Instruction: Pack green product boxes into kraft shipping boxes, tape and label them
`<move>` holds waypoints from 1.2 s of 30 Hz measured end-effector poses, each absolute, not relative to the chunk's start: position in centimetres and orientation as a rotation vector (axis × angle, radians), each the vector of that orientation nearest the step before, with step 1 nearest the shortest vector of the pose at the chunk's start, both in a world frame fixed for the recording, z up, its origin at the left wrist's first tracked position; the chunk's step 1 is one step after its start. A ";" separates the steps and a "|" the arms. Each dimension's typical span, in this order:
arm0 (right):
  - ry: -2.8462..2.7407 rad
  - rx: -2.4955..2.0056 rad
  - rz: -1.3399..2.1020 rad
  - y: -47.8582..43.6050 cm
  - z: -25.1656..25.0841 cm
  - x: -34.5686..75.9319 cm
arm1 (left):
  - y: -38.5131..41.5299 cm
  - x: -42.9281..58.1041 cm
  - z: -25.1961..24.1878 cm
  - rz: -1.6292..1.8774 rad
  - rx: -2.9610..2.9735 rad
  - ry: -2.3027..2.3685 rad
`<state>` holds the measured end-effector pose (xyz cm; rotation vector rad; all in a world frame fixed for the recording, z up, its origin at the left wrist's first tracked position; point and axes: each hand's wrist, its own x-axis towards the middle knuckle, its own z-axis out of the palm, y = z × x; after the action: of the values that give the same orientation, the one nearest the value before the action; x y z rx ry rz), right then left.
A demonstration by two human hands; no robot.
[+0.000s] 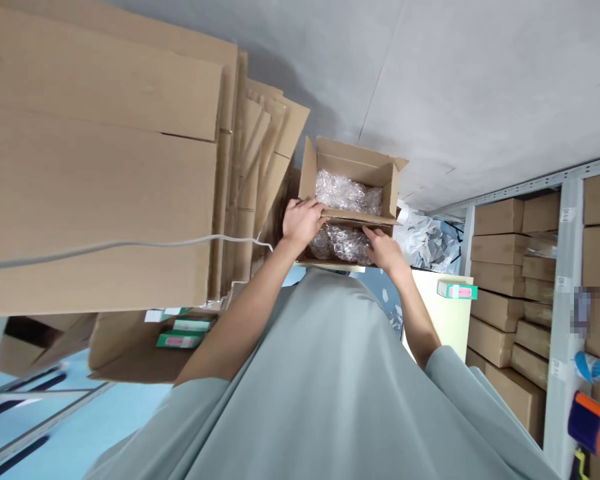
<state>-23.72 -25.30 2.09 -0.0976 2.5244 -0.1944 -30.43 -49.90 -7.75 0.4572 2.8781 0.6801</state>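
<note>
An open cardboard box [394,187] holds clear bubble wrap [347,193] and stands against the wall side. On its near side, a second open part or box, which I cannot tell, also holds bubble wrap [347,243]. My left hand [303,221] is closed over the box's left edge, its fingers bent around the cardboard at the near flap [357,217]. Over the right end of the nearer bubble wrap, my right hand [384,251] reaches in with fingers stretched; the lower fingers are partly hidden.
Flattened cartons [100,173] lean in a thick stack at left, crossed by a white cable [115,245]. Below sits a carton [130,363] with small green boxes [180,339]. At right are a green-and-white box [457,291], crumpled plastic [423,240] and a carton shelf [563,267].
</note>
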 end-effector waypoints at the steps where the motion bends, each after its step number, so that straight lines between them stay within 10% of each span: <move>1: 2.536 -0.086 -0.226 -25.3 1.8 -23.4 | -49.9 -30.4 -7.8 0.681 0.464 2.877; 25: 2.636 0.826 -0.431 -23.2 -0.7 -9.8 | -56.1 -18.5 -8.3 0.975 -0.296 2.624; 36: 2.481 1.834 -0.714 -21.1 2.7 12.1 | -41.3 -16.9 -7.2 1.081 0.498 2.153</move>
<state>12.08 -21.08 2.65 1.8335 2.4813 -0.7138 -16.94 -41.28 -7.25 0.4979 2.1532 1.0806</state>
